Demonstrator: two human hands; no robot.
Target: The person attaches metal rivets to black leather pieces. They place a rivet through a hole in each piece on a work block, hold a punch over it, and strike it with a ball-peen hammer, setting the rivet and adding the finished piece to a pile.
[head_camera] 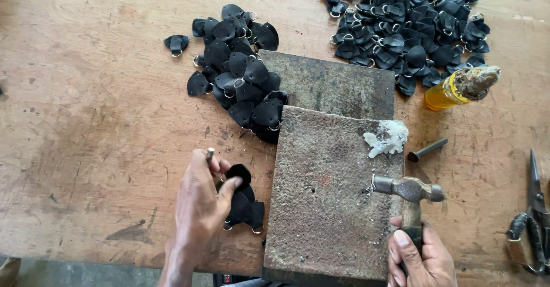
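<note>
The left hand (200, 204) is curled closed, pinching a short metal punch (210, 154) upright between thumb and forefinger while its fingertips press down on a few black leather tabs with small metal rings (243, 204), lying on the worn wooden table (97, 120) just left of the slab. The right hand (421, 258), at the near edge, is wrapped tight round the wooden handle of a steel-headed hammer (409, 190), whose head hovers over the right side of a rough grey stone slab (326, 201). A lump of white wax (388, 137) sits on the slab's far right corner. A second, darker slab (332, 83) lies beyond it. To the far left is a heap of loose black tabs (238, 69); to the far right, a bigger heap (409, 26). Near that stands a tipped orange glue bottle (452, 89), a dark metal rod (427, 149) beside the slab, and black-handled scissors (533, 218) at the right edge.
</note>
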